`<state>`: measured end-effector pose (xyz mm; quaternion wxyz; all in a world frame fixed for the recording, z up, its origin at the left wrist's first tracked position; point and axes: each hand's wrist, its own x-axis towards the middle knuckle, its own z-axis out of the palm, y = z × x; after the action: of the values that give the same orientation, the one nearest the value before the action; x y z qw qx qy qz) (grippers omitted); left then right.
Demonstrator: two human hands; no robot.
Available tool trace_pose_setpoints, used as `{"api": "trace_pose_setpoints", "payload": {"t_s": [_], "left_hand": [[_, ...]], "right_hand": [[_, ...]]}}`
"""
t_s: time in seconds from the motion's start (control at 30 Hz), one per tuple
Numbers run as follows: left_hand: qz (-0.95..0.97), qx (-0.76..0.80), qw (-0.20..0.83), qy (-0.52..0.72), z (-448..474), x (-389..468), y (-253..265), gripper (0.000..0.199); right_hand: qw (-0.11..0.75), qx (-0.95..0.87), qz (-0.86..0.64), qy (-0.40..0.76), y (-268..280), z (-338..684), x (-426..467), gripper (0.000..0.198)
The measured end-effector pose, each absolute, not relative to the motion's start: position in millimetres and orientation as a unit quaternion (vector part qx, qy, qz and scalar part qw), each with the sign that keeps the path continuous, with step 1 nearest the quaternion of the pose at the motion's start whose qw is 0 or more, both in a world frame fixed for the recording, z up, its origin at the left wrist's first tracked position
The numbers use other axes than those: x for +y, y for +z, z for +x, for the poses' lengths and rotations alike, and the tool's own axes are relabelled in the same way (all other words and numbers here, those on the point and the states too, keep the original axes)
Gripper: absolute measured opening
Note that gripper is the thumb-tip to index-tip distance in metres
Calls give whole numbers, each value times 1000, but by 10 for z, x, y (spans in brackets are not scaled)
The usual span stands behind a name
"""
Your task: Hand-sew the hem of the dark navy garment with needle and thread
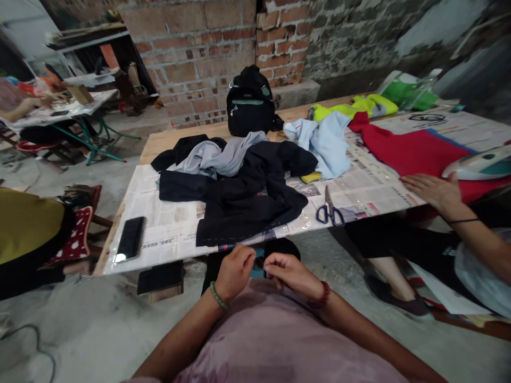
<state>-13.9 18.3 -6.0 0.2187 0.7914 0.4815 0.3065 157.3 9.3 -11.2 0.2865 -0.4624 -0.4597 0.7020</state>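
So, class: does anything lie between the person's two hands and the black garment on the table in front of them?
Nothing visible does. The left hand and right hand meet on a small dark item just below the table edge, and the black garment lies directly beyond. The scissors sit off to the right.

On the long newspaper-covered wooden table [167,231], the flat black phone [130,239] lies left of the heaped dark garment [247,197], blue-handled steel scissors [329,211] right, black fabric backpack [249,101] behind.

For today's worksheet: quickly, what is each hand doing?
Left hand: fingers pinched shut on a small dark item.
Right hand: fingers pinched on it too.
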Motion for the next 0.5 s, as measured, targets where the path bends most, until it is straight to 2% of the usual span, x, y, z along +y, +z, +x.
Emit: {"api": "trace_pose_setpoints", "payload": {"t_s": [0.2, 0.33, 0.5], "left_hand": [[752, 543, 208, 311, -271, 274, -172, 15], [740, 572, 185, 303, -396, 335, -238, 16], [737, 595, 150, 281, -534, 381, -308, 16]], "right_hand": [[274, -456, -434, 727, 65, 1883, 34, 25], [244, -454, -443, 734, 223, 2188, -13, 30], [204, -497, -501, 678, 431, 2601, -111, 30]]}}
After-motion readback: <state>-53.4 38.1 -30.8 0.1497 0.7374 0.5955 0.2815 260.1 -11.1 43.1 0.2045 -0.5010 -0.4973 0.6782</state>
